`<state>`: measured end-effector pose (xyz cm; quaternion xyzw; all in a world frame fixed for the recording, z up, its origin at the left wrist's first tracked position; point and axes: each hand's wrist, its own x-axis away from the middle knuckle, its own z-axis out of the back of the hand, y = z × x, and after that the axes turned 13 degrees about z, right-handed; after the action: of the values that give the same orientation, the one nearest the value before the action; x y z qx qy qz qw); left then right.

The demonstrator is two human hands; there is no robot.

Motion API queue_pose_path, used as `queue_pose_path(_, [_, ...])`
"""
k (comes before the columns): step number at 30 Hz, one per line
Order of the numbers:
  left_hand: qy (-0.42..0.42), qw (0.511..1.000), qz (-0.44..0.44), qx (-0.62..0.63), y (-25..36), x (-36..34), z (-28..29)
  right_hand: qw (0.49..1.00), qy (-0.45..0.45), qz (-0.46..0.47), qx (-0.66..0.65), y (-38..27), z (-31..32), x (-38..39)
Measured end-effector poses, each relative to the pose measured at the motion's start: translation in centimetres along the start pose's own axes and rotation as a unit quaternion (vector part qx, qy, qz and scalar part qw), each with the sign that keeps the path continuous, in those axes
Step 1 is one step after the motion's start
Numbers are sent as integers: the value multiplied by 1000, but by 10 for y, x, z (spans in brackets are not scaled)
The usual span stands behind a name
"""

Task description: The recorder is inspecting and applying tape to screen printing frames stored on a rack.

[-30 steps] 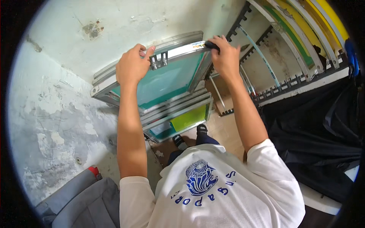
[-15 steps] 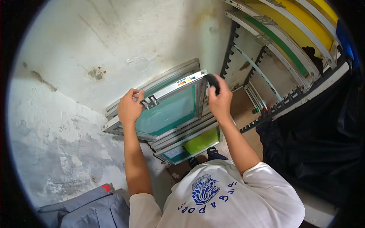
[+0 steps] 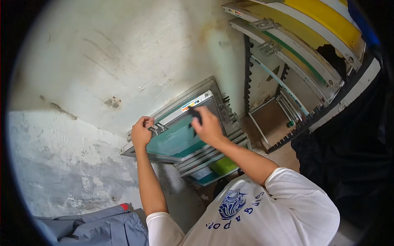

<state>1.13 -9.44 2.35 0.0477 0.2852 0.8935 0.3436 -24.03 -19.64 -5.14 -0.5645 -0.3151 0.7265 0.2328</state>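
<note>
A silver metal screen frame (image 3: 169,118) with teal mesh (image 3: 174,140) leans toward the wall, tilted. My left hand (image 3: 142,132) is closed around its upper rail, beside a slotted metal bracket (image 3: 159,128). In my right hand (image 3: 210,126) is a black, soft-looking piece, perhaps cloth (image 3: 194,117), partly hidden by the fingers. It lies at the rail near a printed label. Behind this frame stands another grey-edged frame (image 3: 201,85). More frames are stacked on the near side, one with a yellow-green patch (image 3: 223,165).
A black toothed rack (image 3: 247,74) at the right carries large frames with yellow mesh (image 3: 316,18). Black fabric (image 3: 328,164) hangs beside it. Grey cloth (image 3: 98,227) lies at lower left. The wall (image 3: 82,135) is patched and peeling.
My right hand has moved left along the upper rail with the black piece, from the frame's right corner toward the label. My left hand keeps its hold near the bracket. The view has shifted.
</note>
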Motion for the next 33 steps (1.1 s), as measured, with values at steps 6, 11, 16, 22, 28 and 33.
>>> queue_pose_path(6, [8,1000,-12,9,-5,3,-3,993,66,-66,66,26,43,-15])
queue_pose_path(11, [10,999,-30,1,-8,2,-4,999,-16,-29,5,3,6,-3])
queue_pose_path(16, [24,999,-22,3,-10,6,-5,996,-76,-6,-43,1,6,6])
queue_pose_path(22, [27,1000,-12,7,-10,10,-4,988,124,-66,67,43,60,-2])
queue_pose_path(28, [40,999,-22,-9,-9,9,-5,992,95,-81,-34,24,52,0])
queue_pose_path(33, [27,999,15,-12,-12,9,-4,972,102,-188,-96,9,32,0])
